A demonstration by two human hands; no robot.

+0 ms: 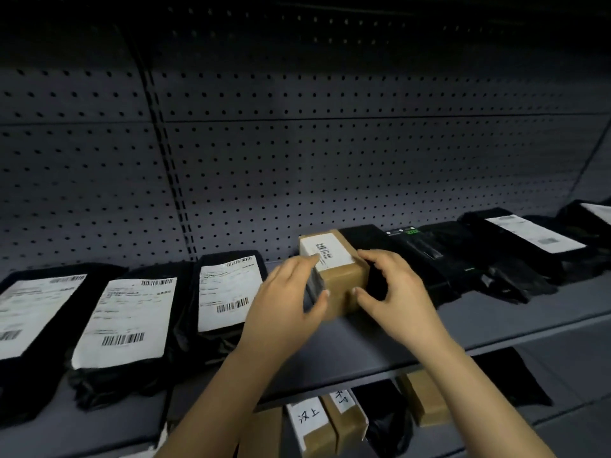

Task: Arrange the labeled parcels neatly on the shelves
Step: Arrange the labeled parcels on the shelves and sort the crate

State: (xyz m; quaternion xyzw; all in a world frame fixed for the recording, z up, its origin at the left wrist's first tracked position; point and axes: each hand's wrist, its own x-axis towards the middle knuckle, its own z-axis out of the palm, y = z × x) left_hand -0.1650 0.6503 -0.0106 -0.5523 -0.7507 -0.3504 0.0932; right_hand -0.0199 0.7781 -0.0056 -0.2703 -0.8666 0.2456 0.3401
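Observation:
A small brown cardboard box [344,276] with a white barcode label on top stands on the grey shelf [363,352], near its middle. My left hand [291,292] grips the box's left side, fingers curled over the top edge and thumb on the front. On the right side, my right hand [393,289] holds the box with its thumb at the front corner. Three black bagged parcels with white labels [228,292] [129,319] [29,312] lie in a row to the left.
Black parcels [429,259] and another labeled one [529,236] lie to the right of the box. A perforated back panel [330,160] closes the shelf behind. On the lower shelf stand brown boxes with handwritten labels [317,428] and a black bag [390,424].

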